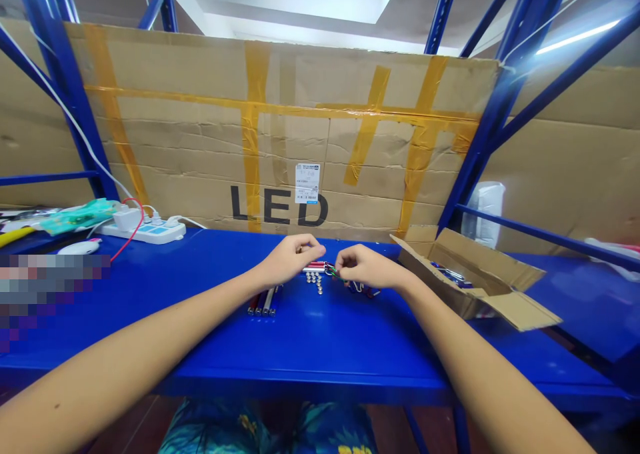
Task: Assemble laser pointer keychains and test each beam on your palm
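Note:
Over the blue table my left hand [293, 257] is closed, thumb and fingers brought together around something too small to make out. Just beneath it lie red and silver metal tubes [315, 266]. My right hand [367, 266] is pinched shut beside a small green clip [333, 273]; what its fingertips hold is partly hidden. Several small round silver pieces, like button cells [314, 279], sit in short rows between the hands. Several slim dark and silver tubes [263, 302] lie side by side under my left wrist. Metal clips [363, 289] are heaped below my right hand.
An open cardboard box [440, 287] with shiny metal pieces stands at the right. A white power strip [150, 229] with a red cable [131, 231] is at the back left. A big taped cardboard sheet [200, 154] closes off the back, between blue posts [490, 121].

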The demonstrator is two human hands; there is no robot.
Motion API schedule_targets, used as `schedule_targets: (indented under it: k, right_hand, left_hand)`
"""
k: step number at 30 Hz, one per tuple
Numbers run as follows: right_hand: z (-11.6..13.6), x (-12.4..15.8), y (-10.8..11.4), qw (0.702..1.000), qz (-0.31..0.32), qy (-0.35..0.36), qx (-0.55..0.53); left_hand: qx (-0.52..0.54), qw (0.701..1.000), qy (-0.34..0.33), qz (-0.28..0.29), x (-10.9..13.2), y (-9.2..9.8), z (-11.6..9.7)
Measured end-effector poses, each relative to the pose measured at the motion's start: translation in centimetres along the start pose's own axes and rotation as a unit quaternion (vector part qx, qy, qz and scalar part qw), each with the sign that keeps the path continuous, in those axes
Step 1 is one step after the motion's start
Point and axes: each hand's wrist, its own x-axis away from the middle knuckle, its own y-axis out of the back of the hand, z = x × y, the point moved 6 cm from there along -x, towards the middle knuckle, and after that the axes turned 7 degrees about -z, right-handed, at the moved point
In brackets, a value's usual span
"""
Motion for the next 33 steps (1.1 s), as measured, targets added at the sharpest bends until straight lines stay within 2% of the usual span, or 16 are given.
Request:
schedule_targets:
  k: [2, 5, 10, 12, 15, 19, 28, 33]
  right_hand:
    - [0.5, 0.2, 0.0, 0.997, 0.012, -0.006, -0.082]
    - [1.1, 0.3, -0.2, 0.988, 0.027, -0.008, -0.155]
    - [1.3, 0.2, -0.6, 0.976, 0.025, -0.001, -0.217]
    - [1.1, 0.2, -0.7, 0.974, 0.02, -0.004, -0.227]
    - [0.7, 0.0, -0.8, 0.975, 0.007, -0.016, -0.224]
    - [0.4, -0.3, -0.9, 0.978, -0.015, -0.014, -0.209]
    - [0.2, -1.0, -1.0, 0.981, -0.091, 0.006, -0.171]
    - [0.2, -1.1, -1.1, 0.988, -0.138, 0.007, -0.061]
  left_hand:
    - [-0.092, 0.993, -0.065, 0.02, 0.6, -0.5, -0.7]
    - [-0.163, 0.976, -0.129, 0.058, 1.3, -1.4, -1.1]
    - [-0.24, 0.958, -0.156, -0.012, 1.1, -0.8, -1.1]
    - [-0.245, 0.956, -0.159, 0.007, 1.0, -0.8, -1.1]
    - [-0.252, 0.953, -0.164, 0.045, 0.8, -1.0, -1.0]
    - [-0.265, 0.948, -0.167, 0.06, 0.7, -0.9, -0.5]
    - [-0.26, 0.953, -0.156, 0.031, 0.6, -1.0, 0.0]
    - [-0.247, 0.958, -0.141, 0.02, 0.6, -1.0, 0.4]
